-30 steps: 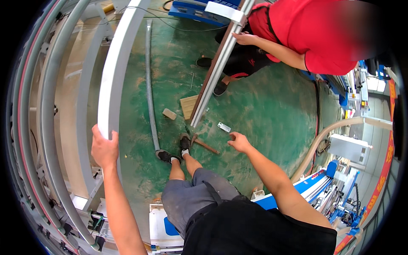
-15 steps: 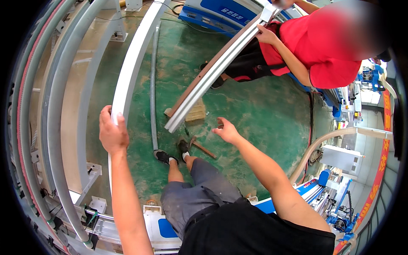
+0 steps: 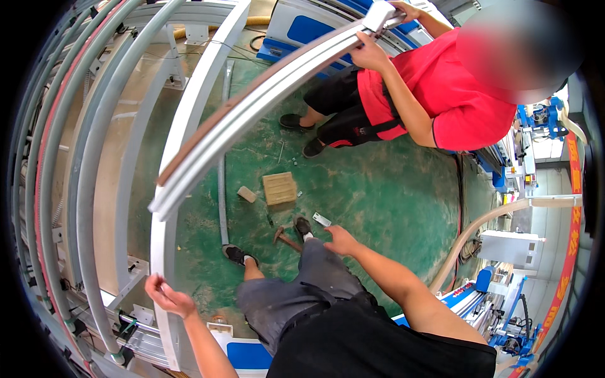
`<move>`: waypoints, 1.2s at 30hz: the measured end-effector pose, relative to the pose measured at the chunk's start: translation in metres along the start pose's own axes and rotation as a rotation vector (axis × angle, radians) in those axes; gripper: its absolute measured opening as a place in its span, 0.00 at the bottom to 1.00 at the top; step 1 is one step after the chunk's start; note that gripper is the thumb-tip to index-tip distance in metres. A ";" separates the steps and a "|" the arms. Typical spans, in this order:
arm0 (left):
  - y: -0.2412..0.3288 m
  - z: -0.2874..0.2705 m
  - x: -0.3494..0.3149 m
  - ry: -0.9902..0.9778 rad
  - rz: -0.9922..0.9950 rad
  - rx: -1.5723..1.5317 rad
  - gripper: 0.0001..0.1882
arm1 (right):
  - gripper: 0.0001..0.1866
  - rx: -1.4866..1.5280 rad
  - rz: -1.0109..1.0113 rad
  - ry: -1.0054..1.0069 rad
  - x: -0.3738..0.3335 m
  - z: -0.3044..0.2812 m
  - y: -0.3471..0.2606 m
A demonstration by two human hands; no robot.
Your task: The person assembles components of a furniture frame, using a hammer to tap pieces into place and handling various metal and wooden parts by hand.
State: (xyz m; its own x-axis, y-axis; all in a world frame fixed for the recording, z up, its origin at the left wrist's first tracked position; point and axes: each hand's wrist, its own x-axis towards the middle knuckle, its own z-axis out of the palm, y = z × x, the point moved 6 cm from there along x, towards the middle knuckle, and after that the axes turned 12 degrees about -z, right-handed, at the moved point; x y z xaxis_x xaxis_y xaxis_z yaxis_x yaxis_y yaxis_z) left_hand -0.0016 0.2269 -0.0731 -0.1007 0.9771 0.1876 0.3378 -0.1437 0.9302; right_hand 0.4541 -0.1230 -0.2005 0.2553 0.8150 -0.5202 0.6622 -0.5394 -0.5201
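Note:
My left hand (image 3: 170, 297) is palm up beside the white beam (image 3: 165, 264), with its fingers loosely curled and nothing visible in them. Above it, the near end of a long metal rail with a brown strip (image 3: 252, 104) crosses over that beam. A co-worker in a red shirt (image 3: 435, 88) grips the rail's far end with both hands, by a white end block (image 3: 379, 16). Out in front of my right thigh hangs my right hand (image 3: 342, 240), its fingers loosely apart. Just beyond its fingertips a small silvery piece (image 3: 321, 219) appears to lie on the floor.
On the green floor are a hammer (image 3: 288, 239) by my shoes, a wooden block (image 3: 279, 189), a smaller block (image 3: 246, 194) and a grey pipe (image 3: 222, 189). Grey curved tubes (image 3: 88, 157) line the left. Blue-and-white machinery (image 3: 315, 31) stands at the back.
The rail's near end has swung left, from above the floor to over the white beam. My left hand has let go of the beam and dropped nearer. My right hand has lowered toward my thigh.

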 end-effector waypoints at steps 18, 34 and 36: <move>-0.300 0.340 -0.352 -0.697 -0.980 0.366 0.31 | 0.46 0.057 0.117 -0.202 0.291 0.044 0.204; -0.517 0.653 -0.297 -0.647 -0.913 0.352 0.37 | 0.42 0.413 0.660 0.358 0.497 0.236 0.388; -0.521 0.644 -0.296 -0.610 -0.831 0.515 0.36 | 0.36 0.365 0.636 0.274 0.495 0.252 0.371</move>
State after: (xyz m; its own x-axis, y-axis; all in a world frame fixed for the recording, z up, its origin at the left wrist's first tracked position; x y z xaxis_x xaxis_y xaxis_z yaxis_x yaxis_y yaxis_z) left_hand 0.4554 0.1135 -0.8167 -0.0494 0.6736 -0.7375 0.7352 0.5243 0.4296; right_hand 0.6491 0.0271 -0.8218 0.7041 0.3239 -0.6319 0.0691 -0.9169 -0.3930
